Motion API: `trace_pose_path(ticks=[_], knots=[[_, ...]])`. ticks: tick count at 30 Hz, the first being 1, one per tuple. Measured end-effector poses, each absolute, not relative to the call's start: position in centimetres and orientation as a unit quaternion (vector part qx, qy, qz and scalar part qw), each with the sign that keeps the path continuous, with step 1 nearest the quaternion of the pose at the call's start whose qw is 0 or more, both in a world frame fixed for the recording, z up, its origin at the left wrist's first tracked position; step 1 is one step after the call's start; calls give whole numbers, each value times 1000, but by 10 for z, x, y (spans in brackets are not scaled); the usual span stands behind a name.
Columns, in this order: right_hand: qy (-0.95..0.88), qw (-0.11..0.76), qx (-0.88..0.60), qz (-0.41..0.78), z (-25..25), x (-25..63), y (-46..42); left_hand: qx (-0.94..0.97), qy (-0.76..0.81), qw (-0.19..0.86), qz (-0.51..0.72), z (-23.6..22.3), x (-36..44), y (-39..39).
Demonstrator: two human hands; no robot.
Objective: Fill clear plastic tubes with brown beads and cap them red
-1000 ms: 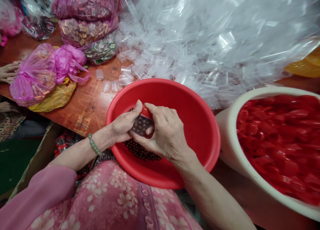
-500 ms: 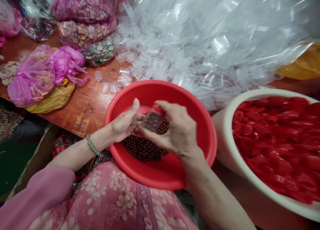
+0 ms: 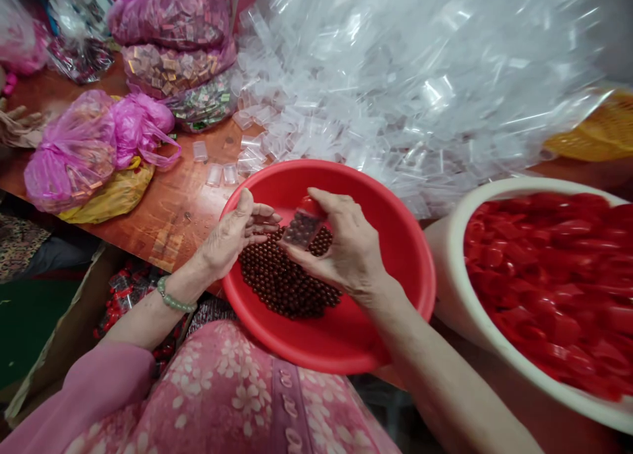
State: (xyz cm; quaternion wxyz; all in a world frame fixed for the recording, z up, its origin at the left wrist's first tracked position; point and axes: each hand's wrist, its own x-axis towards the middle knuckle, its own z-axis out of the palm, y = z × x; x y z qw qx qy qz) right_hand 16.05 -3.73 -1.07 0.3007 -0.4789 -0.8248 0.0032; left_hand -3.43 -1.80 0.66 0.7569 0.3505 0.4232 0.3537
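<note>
Over a red basin [image 3: 395, 269], my right hand [image 3: 349, 246] grips a small clear plastic container [image 3: 302, 228] filled with dark beads and topped by a red cap. Thumb and fingers hold it at its two ends, tilted. Loose dark brown beads [image 3: 277, 283] lie in a heap on the basin's bottom, below both hands. My left hand [image 3: 237, 233], with a green bead bracelet on the wrist, is open above the basin's left side. Its fingers point at the container but stand apart from it.
A cream tub [image 3: 448, 243] of red plastic caps [image 3: 548, 289] stands at right. Clear empty containers [image 3: 356, 118] are heaped behind the basin. Pink bags [image 3: 74, 151] sit on the wooden table [image 3: 163, 223] at left. Below, a cardboard box [image 3: 64, 335] holds red-capped pieces. Another person's hand [image 3: 20, 124] shows far left.
My left hand has let go of the container and drawn back to the left, its fingers spreading. My right hand still holds the container over the basin.
</note>
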Motion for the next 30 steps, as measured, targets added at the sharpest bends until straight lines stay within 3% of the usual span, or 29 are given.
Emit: trace_pose_path(ticks=[7, 16, 22, 26, 30], knots=[[-809, 307, -496, 75, -13, 152, -40, 307, 376, 828, 280, 1, -24, -17], [-833, 344, -433, -8, -4, 146, -45, 256, 354, 863, 252, 4, 3, -18], [-842, 352, -407, -32, -4, 139, -53, 243, 418, 808, 338, 9, 12, -38], [-885, 293, -357, 53, 4, 127, -66, 319, 450, 747, 372, 16, -23, -60], [-883, 217, -402, 110, -1, 138, -65, 481, 533, 586, 377, 12, -98, -89]])
